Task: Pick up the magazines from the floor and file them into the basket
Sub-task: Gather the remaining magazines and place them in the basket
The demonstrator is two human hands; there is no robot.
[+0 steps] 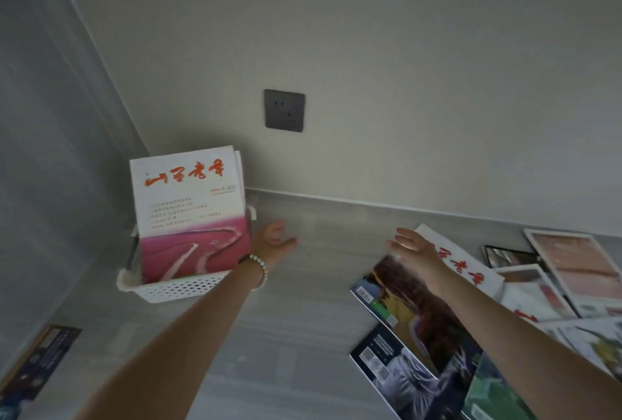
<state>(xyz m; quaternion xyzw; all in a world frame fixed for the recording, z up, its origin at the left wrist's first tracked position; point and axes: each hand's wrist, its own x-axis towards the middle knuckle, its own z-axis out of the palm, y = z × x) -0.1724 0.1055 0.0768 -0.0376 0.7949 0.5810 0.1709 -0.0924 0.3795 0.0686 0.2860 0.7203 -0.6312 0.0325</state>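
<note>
A white perforated basket stands on the floor in the room's corner. Upright magazines fill it, the front one white and pink with red brush lettering. My left hand, with a bead bracelet on the wrist, hovers open just right of the basket and holds nothing. My right hand is open too, fingers spread, above a dark-covered magazine that lies on the floor. A white magazine with red lettering lies partly under that hand. Several more magazines are scattered to the right.
A grey wall socket sits on the wall above the skirting. A dark leaflet lies on the floor at lower left. Bare grey floor shows between the basket and the scattered magazines.
</note>
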